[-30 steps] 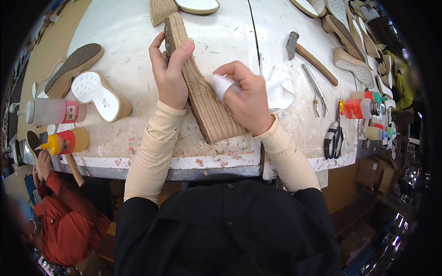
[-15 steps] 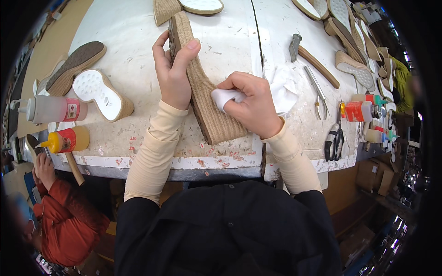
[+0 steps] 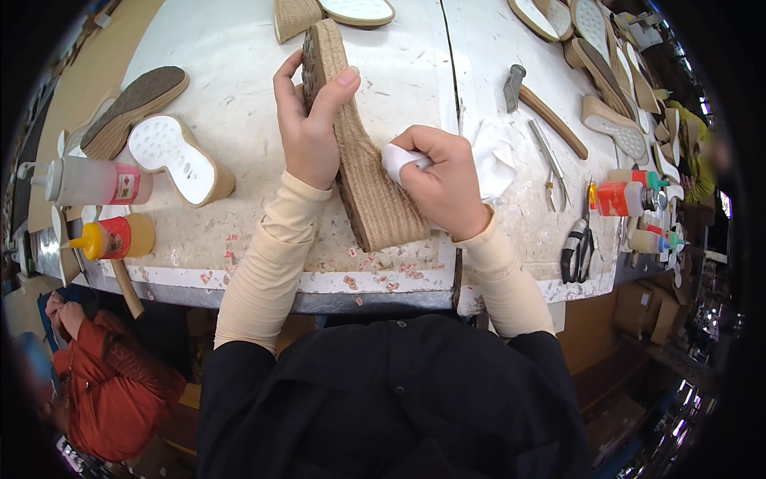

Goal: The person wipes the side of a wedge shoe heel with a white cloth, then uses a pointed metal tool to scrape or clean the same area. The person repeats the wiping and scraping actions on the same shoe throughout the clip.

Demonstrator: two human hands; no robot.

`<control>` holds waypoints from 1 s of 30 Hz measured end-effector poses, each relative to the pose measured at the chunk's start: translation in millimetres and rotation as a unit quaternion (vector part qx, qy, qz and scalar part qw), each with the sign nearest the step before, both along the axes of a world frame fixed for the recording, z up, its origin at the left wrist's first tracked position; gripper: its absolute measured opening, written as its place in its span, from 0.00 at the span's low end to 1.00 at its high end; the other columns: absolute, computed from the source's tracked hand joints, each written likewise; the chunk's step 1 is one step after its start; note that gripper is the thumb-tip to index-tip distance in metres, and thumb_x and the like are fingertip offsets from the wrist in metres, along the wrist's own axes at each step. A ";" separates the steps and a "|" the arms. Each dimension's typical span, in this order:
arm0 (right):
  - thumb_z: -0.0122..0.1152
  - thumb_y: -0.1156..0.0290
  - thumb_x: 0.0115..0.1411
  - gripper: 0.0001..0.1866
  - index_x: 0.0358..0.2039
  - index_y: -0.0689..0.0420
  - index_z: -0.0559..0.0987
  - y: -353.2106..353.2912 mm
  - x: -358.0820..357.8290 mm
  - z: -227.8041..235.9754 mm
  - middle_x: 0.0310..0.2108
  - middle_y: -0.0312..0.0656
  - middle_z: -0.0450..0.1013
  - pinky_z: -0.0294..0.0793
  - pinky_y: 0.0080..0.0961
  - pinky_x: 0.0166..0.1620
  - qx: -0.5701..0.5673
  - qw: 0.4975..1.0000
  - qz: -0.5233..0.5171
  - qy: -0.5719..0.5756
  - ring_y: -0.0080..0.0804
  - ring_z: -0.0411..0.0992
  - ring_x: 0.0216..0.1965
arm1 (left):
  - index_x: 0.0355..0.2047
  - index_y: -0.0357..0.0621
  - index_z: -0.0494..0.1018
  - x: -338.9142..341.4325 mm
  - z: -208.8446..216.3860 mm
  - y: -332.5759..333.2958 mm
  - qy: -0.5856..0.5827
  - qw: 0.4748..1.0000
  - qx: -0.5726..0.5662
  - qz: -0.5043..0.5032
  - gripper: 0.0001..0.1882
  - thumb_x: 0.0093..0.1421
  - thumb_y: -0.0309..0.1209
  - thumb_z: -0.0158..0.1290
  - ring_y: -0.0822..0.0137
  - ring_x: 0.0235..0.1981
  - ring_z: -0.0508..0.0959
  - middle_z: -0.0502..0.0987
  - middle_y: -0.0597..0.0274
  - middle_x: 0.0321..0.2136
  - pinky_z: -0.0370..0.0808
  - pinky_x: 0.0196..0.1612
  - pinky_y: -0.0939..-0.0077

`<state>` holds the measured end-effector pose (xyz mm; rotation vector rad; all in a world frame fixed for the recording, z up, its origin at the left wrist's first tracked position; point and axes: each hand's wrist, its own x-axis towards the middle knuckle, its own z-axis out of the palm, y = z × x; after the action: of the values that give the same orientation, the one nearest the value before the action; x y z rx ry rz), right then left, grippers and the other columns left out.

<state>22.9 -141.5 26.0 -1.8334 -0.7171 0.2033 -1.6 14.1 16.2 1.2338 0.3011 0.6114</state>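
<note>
A wedge shoe sole (image 3: 371, 188) wrapped in woven tan rope stands on its side, its thick heel end toward me on the table. Around its narrower upper part my left hand (image 3: 313, 128) is closed, thumb on the rope side and fingers behind the dark tread. My right hand (image 3: 437, 176) pinches a bunched white cloth (image 3: 396, 160) beside the rope-covered side; whether the cloth touches it I cannot tell. More white cloth (image 3: 493, 158) spreads on the table beyond that hand.
On the right lie a hammer (image 3: 550, 116), pincers (image 3: 552, 164), black-handled cutters (image 3: 576, 247) and red-labelled bottles (image 3: 622, 198). More soles (image 3: 179, 156) rest at left near a clear bottle (image 3: 92, 184) and a yellow bottle (image 3: 116, 237). A person in red (image 3: 120, 383) sits at lower left.
My right hand and the cloth have shifted slightly right, away from the sole's edge. The sole's upper end has tipped a little right with my left hand. The neighbour's hands have lowered.
</note>
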 end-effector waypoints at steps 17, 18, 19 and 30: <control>0.60 0.79 0.50 0.03 0.25 0.66 0.78 -6.2 2.4 12.1 0.21 0.34 0.73 0.67 0.14 0.28 -0.037 0.997 0.044 0.057 0.14 0.67 0.24 | 0.56 0.31 0.55 -2.7 5.5 -4.6 -0.009 1.000 0.005 -0.015 0.35 0.54 0.35 0.60 0.70 0.37 0.74 0.71 0.54 0.38 0.72 0.41 0.80; 0.60 0.79 0.50 0.03 0.25 0.66 0.78 -6.4 2.6 12.4 0.21 0.34 0.74 0.67 0.14 0.28 -0.038 0.995 0.037 0.082 0.14 0.67 0.25 | 0.56 0.31 0.55 -2.5 5.3 -4.3 0.006 1.000 0.011 -0.013 0.35 0.54 0.35 0.60 0.70 0.36 0.74 0.71 0.54 0.38 0.72 0.41 0.80; 0.61 0.78 0.49 0.04 0.24 0.66 0.78 -6.7 3.3 12.7 0.20 0.38 0.74 0.68 0.16 0.27 -0.031 0.995 0.036 0.091 0.17 0.68 0.23 | 0.56 0.31 0.56 -2.3 5.2 -4.0 -0.006 1.000 0.010 -0.016 0.35 0.54 0.35 0.60 0.70 0.36 0.74 0.71 0.54 0.37 0.72 0.41 0.80; 0.60 0.80 0.50 0.03 0.25 0.66 0.77 -7.3 2.5 12.3 0.23 0.35 0.74 0.68 0.14 0.29 -0.026 0.989 0.021 0.142 0.14 0.68 0.26 | 0.55 0.32 0.57 -2.7 6.7 -4.1 0.005 1.000 0.017 -0.014 0.35 0.53 0.36 0.61 0.71 0.36 0.73 0.72 0.55 0.37 0.71 0.41 0.80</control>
<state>25.4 -148.8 38.3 -1.7914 -0.5550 0.5042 -4.3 10.0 22.9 1.2721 0.2818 0.5875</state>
